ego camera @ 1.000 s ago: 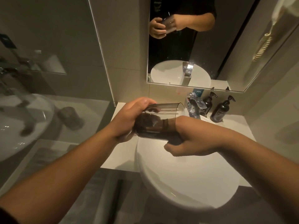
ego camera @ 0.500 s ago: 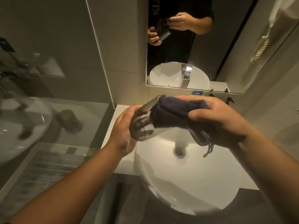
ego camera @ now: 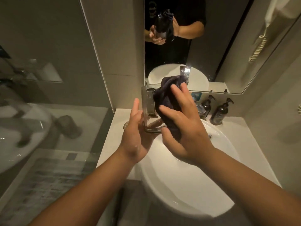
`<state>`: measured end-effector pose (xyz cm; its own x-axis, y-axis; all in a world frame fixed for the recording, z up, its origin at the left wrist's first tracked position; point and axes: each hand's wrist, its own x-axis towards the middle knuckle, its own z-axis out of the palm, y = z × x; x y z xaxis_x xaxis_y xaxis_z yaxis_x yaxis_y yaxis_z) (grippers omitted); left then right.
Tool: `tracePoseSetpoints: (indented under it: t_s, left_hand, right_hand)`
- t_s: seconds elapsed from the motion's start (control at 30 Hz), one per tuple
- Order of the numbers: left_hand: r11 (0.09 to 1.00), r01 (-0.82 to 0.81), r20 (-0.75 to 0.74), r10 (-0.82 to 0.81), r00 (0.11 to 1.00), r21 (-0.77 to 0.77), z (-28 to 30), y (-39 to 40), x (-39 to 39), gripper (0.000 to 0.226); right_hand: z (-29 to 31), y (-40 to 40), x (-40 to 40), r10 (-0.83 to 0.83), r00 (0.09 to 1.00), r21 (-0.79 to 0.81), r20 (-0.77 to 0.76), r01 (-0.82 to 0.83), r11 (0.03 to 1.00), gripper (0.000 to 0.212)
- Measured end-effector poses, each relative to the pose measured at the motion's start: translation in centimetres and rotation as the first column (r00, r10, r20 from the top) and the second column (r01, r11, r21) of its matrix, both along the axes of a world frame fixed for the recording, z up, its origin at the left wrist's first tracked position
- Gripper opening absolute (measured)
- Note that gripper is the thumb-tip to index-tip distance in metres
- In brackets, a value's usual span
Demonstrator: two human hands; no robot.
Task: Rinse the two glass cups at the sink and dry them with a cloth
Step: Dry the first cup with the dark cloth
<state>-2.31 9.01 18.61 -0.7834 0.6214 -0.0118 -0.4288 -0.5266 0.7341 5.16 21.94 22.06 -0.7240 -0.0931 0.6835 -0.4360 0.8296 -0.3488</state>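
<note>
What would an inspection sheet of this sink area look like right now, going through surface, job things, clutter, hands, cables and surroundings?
Surface: white counter with round basin.
Job's things: glass cup held upright over the basin's edge; dark cloth pressed against its side.
Clutter: two pump bottles behind the basin.
Hands: left hand cradles the cup, fingers straight; right hand presses the cloth on it.
Cables: coiled cord on the wall, upper right.
Surroundings: mirror, glass partition.
</note>
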Motion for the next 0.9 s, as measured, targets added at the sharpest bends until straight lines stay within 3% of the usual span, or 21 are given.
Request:
tracePoseSetpoints:
  t_s: [0.1, 0.27, 0.37, 0.5, 0.57, 0.7, 0.8, 0.9]
  left_hand:
    - [0.992, 0.025, -0.058, -0.033, 0.998, -0.127, 0.8, -0.7, -0.8, 0.05]
    - [0.972, -0.006, -0.127, -0.025, 0.992, -0.235, 1.8, -0.5, -1.9, 0.057]
    - [0.977, -0.09, -0.165, 0.058, 0.985, -0.194, 1.6, 0.1, -2.1, 0.058]
    - [0.987, -0.135, -0.095, 0.128, 0.987, -0.082, 2.1, 0.5, -1.9, 0.053]
    - [0.995, -0.094, -0.023, 0.094, 0.995, -0.042, 2.0, 0.5, -1.8, 0.044]
    - [0.996, -0.081, 0.077, 0.084, 0.993, -0.042, 1.9, 0.6, -1.4, 0.049]
    - [0.996, -0.068, 0.068, 0.071, 0.995, -0.057, 2.1, 0.9, -1.1, 0.052]
    - [0.996, -0.032, 0.003, 0.032, 0.999, -0.088, 2.5, 1.1, -0.9, 0.049]
  right_hand:
    - [0.7, 0.2, 0.1, 0.096, 0.988, -0.017, 0.121, -0.095, 0.995, 0.044]
    - [1.6, -0.4, -0.5, 0.045, 0.974, 0.033, 0.224, -0.054, 0.998, 0.066]
    - [2.1, -0.8, -1.1, -0.042, 0.975, 0.195, 0.218, -0.002, 0.981, 0.072]
    - [1.5, -2.0, -0.8, -0.072, 0.995, 0.328, 0.071, 0.045, 0.944, 0.06]
    - [0.7, -2.7, -0.2, -0.065, 0.998, 0.322, -0.001, 0.062, 0.945, 0.055]
    - [-0.2, -2.8, 0.4, -0.081, 0.996, 0.308, -0.033, 0.087, 0.948, 0.05]
    - [0.2, -2.4, 0.1, -0.083, 0.996, 0.255, 0.04, 0.07, 0.964, 0.052]
    - [2.0, -1.9, -0.8, -0.084, 0.971, 0.025, 0.223, 0.081, 0.996, 0.058]
